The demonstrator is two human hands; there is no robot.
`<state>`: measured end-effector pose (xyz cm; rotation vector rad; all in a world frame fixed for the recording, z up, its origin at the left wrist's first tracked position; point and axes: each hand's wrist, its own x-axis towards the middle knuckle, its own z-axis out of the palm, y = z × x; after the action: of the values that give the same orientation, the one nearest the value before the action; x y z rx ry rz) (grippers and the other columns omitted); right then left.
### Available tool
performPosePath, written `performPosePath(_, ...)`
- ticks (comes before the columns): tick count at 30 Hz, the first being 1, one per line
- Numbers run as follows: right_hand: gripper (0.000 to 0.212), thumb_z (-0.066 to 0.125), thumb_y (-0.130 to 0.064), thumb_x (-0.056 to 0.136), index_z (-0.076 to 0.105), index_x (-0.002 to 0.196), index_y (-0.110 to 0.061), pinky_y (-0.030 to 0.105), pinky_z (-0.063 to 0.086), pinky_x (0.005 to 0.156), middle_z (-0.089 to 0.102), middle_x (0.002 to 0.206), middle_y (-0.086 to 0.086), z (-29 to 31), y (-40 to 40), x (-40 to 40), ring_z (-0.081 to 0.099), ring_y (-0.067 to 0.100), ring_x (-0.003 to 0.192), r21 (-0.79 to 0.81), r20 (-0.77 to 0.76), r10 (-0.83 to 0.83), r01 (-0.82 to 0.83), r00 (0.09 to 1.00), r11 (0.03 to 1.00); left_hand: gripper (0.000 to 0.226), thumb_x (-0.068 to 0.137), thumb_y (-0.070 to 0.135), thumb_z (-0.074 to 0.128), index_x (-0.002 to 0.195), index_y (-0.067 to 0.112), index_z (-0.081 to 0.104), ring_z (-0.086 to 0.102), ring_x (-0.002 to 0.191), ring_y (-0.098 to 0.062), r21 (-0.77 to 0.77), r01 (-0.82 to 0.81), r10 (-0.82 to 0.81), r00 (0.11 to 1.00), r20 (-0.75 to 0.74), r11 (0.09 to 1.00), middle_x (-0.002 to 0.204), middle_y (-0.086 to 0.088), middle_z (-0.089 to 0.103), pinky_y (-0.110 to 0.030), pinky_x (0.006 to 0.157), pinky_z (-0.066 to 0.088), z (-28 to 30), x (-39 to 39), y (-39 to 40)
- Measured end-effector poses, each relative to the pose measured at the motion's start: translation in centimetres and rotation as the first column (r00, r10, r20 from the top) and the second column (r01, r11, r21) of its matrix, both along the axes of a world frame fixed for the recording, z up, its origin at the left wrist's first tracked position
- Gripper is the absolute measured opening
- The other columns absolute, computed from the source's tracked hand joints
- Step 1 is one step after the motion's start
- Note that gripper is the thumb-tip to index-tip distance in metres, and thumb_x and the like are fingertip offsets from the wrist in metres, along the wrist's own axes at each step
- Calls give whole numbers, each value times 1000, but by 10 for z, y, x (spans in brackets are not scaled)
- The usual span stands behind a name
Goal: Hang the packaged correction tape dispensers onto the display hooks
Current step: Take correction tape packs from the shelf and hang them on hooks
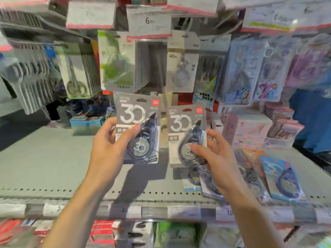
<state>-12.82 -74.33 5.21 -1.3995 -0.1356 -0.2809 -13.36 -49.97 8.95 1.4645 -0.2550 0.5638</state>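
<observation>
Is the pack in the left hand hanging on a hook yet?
No, it is off the hooks. The left hand holds the grey pack upright above the shelf, its hang hole empty.

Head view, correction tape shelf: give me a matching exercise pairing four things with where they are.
Things:
1. pack in the left hand
2. pack in the right hand
3. blue-backed pack
4. green-printed pack

Places:
A. hanging above the shelf
B. lying flat on the shelf, at right
C. held up, the higher of the two
D. held up, the lower of the two

Pairs: 1-C, 2-D, 3-B, 4-A
</observation>
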Motion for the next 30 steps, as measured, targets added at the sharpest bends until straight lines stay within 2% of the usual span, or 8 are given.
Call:
performPosePath(3, 41, 75, 5, 86, 63, 112, -25, 17, 57, 65, 83, 95, -5, 11, 15, 24, 77, 7, 81, 12, 20, -22, 21, 1000, 1000, 17, 91, 15, 73, 102, 26, 68, 72, 84, -2, 24, 2, -2, 1000, 17, 1000, 92, 13, 79, -41, 76, 59, 18, 27, 11)
performPosePath(7, 40, 74, 4, 88, 60, 114, -23, 17, 57, 65, 83, 94, -7, 28, 30, 47, 75, 6, 77, -5, 51, -58, 58, 997, 998, 24, 84, 20, 77, 106, 21, 67, 72, 84, -2, 37, 52, -55, 994, 92, 998, 92, 14, 79, -22, 75, 57, 39, 57, 20)
performPosePath(11, 43, 79, 1, 82, 61, 118, -14, 16, 56, 64, 83, 97, -4, 48, 45, 56, 76, 6, 78, -18, 129, -95, 98, 987, 995, 25, 80, 32, 77, 103, 29, 66, 72, 84, -1, 68, 61, -71, 986, 153, 996, 92, 16, 79, -20, 75, 57, 57, 77, 32)
performPosePath(14, 46, 80, -8, 76, 61, 117, -19, 15, 55, 66, 82, 98, -4, 67, 57, 60, 76, 7, 80, -12, 178, -140, 144, 974, 990, 25, 76, 44, 75, 98, 36, 65, 71, 84, -3, 98, 54, -69, 985, 161, 994, 92, 17, 78, -26, 77, 57, 70, 90, 42)
performPosePath(19, 59, 79, -18, 72, 58, 128, -15, 15, 55, 69, 82, 102, -5, 104, 72, 61, 76, 7, 84, 1, 257, -212, 219, 943, 976, 23, 78, 42, 74, 98, 36, 63, 70, 81, 3, 119, 47, -70, 976, 204, 992, 91, 21, 76, -15, 71, 52, 81, 94, 60)
performPosePath(23, 57, 78, -18, 74, 59, 127, -18, 27, 57, 81, 81, 104, -4, 125, 77, 54, 76, 12, 93, 22, 308, -217, 221, 926, 975, 23, 80, 40, 75, 100, 37, 63, 71, 82, 1, 116, 60, -84, 975, 207, 991, 93, 20, 77, -16, 71, 53, 84, 89, 68)
performPosePath(27, 55, 77, -14, 76, 60, 129, -15, 39, 54, 94, 81, 110, 3, 131, 80, 42, 73, 19, 101, 74, 335, -172, 156, 926, 985, 21, 84, 34, 75, 101, 36, 64, 74, 92, -7, 104, 110, -130, 968, 215, 988, 98, 14, 78, -35, 85, 59, 88, 85, 68)
performPosePath(30, 50, 77, -11, 78, 62, 126, -16, 48, 54, 99, 80, 115, 6, 134, 80, 38, 73, 27, 108, 74, 352, -157, 140, 923, 987, 21, 86, 30, 75, 103, 33, 64, 74, 99, -11, 70, 140, -153, 961, 229, 988, 102, 10, 79, -35, 91, 57, 93, 82, 64)
